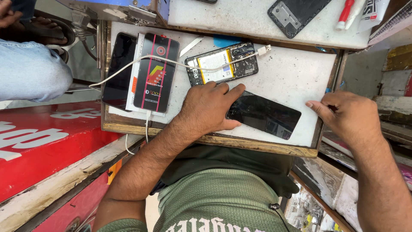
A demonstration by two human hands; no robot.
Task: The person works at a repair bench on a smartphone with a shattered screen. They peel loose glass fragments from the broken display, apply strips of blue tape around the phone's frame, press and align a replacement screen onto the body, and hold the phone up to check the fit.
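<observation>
Left hand point(208, 109) pressed flat on black phone screen point(264, 115), pinning it to table point(296, 73).
Right hand point(349, 116) just beyond screen's far end, fingers loosely together, holding nothing, steadying at table edge. Opened phone point(223, 63) just above left hand, cable point(171, 62) across.

Green ribbed shirt with white lettering, short sleeves, bare hands point(206, 109)

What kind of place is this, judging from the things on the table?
Probably a small phone repair stall. An opened phone with its battery exposed lies on the white worktop, the left hand rests on a black phone screen, and another stripped phone back lies on the upper shelf.
</observation>
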